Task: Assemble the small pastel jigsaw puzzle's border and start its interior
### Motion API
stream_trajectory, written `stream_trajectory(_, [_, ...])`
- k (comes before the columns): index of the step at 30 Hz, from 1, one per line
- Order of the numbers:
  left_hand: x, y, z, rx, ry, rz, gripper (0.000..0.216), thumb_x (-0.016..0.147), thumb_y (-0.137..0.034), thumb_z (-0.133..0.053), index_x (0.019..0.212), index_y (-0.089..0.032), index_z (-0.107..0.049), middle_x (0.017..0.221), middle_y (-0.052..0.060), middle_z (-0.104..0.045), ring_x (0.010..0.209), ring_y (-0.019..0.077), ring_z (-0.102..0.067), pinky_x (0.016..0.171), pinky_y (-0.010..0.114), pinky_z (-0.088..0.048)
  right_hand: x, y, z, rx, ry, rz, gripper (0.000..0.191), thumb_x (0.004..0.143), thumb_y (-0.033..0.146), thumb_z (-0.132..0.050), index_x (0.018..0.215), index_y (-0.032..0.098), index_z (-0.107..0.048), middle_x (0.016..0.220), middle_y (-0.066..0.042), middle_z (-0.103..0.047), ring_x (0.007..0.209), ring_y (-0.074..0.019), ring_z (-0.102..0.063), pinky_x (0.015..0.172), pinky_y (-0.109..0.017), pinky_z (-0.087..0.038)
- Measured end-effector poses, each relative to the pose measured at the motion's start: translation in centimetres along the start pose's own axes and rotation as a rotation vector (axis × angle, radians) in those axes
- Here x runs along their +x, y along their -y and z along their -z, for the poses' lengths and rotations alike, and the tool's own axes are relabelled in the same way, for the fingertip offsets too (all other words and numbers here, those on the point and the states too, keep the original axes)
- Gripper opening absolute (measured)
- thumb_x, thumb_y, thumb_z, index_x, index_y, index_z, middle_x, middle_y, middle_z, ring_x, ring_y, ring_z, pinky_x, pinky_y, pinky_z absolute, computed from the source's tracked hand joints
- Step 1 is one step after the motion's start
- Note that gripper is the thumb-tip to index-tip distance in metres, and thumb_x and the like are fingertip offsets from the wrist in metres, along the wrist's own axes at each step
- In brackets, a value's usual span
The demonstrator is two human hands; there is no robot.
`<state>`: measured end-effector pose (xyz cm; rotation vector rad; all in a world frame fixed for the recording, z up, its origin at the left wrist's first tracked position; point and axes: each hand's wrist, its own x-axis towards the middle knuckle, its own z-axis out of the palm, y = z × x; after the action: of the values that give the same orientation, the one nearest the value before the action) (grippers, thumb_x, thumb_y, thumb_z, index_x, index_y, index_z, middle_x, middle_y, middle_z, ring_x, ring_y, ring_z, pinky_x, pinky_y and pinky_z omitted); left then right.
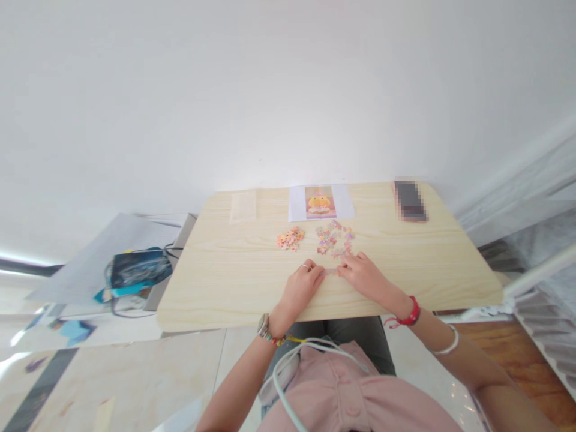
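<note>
My left hand (302, 286) rests low on the table with its fingers closed at the left end of a short pinkish strip of joined jigsaw puzzle pieces (332, 272). At the strip's other end, my right hand (365, 277) has its thumb and fingers drawn together on the pieces. The fingers cover both ends of the strip. Just beyond my right fingertips lies a loose ring of pink and purple puzzle pieces (322, 235). To its left is a heap of orange puzzle pieces (290, 238). Behind them, a paper sheet (297, 204) carries a printed reference picture (320, 203) of an orange, pumpkin-like figure.
A pale flat rectangle (243, 206) lies at the table's (216, 282) back left, and a dark phone-like object (410, 201), pixelated, at the back right. Left of the table, a dark bag (141, 268) with cords sits on a grey surface. A white cable (281, 384) crosses my lap.
</note>
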<state>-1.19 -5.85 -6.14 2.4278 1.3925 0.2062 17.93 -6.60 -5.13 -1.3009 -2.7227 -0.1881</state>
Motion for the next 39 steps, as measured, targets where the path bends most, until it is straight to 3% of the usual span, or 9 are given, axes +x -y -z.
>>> stream_trajectory(9, [0.3, 0.6, -0.3, -0.004, -0.025, 0.009, 0.019, 0.088, -0.027, -0.038, 0.095, -0.021, -0.055, 0.094, 0.003, -0.052, 0.078, 0.0127, -0.055, 0.067, 0.022, -0.045, 0.5, 1.0, -0.4, -0.004, 0.017, -0.099, 0.015, 0.084, 0.014, -0.046, 0.077, 0.014, -0.059, 0.078, -0.006, -0.058, 0.075, -0.0177, -0.050, 0.068, -0.032, -0.031])
stream_trajectory(17, [0.5, 0.9, -0.3, -0.044, -0.034, 0.013, 0.020, 0.088, -0.026, -0.038, 0.098, -0.020, -0.053, 0.094, 0.004, -0.051, 0.078, 0.0123, -0.055, 0.071, 0.023, -0.046, 0.2, 0.6, -1.1, 0.132, -0.062, -0.155, 0.014, 0.085, 0.016, -0.045, 0.085, 0.015, -0.059, 0.083, -0.006, -0.058, 0.082, -0.0171, -0.052, 0.071, -0.030, -0.036])
stream_trajectory(23, [0.4, 1.3, -0.1, -0.113, -0.090, -0.017, 0.023, 0.088, -0.026, -0.036, 0.102, -0.018, -0.052, 0.095, 0.006, -0.051, 0.085, 0.0145, -0.055, 0.078, 0.027, -0.046, 0.3, -3.1, -0.1, 0.270, -0.182, -0.255, 0.020, 0.086, 0.018, -0.043, 0.092, 0.017, -0.062, 0.090, -0.007, -0.058, 0.083, -0.0167, -0.053, 0.073, -0.029, -0.039])
stream_trajectory(28, [0.6, 1.2, 0.5, -0.094, -0.074, 0.002, 0.024, 0.088, -0.027, -0.036, 0.102, -0.018, -0.053, 0.096, 0.006, -0.052, 0.083, 0.0145, -0.056, 0.077, 0.027, -0.046, 2.7, -6.6, -0.8, 0.322, -0.097, -0.258, 0.017, 0.082, 0.016, -0.048, 0.085, 0.017, -0.064, 0.086, -0.006, -0.057, 0.077, -0.0146, -0.053, 0.070, -0.026, -0.040])
stream_trajectory(33, [0.4, 1.1, 0.9, -0.063, -0.056, 0.038, 0.022, 0.087, -0.025, -0.037, 0.101, -0.019, -0.054, 0.097, 0.006, -0.052, 0.083, 0.0138, -0.056, 0.076, 0.026, -0.046, 5.3, -7.2, -2.0, 0.295, -0.030, -0.224, 0.014, 0.080, 0.015, -0.050, 0.088, 0.016, -0.063, 0.089, -0.006, -0.055, 0.080, -0.0141, -0.053, 0.073, -0.025, -0.040])
stream_trajectory(39, [-0.2, 1.6, 1.1, -0.054, -0.070, 0.075, 0.022, 0.087, -0.024, -0.037, 0.100, -0.019, -0.054, 0.098, 0.006, -0.052, 0.081, 0.0140, -0.057, 0.073, 0.025, -0.046, 5.7, -7.7, -2.8, 0.286, 0.011, -0.238, 0.012, 0.081, 0.016, -0.050, 0.086, 0.015, -0.061, 0.087, -0.006, -0.054, 0.081, -0.0141, -0.052, 0.075, -0.024, -0.039])
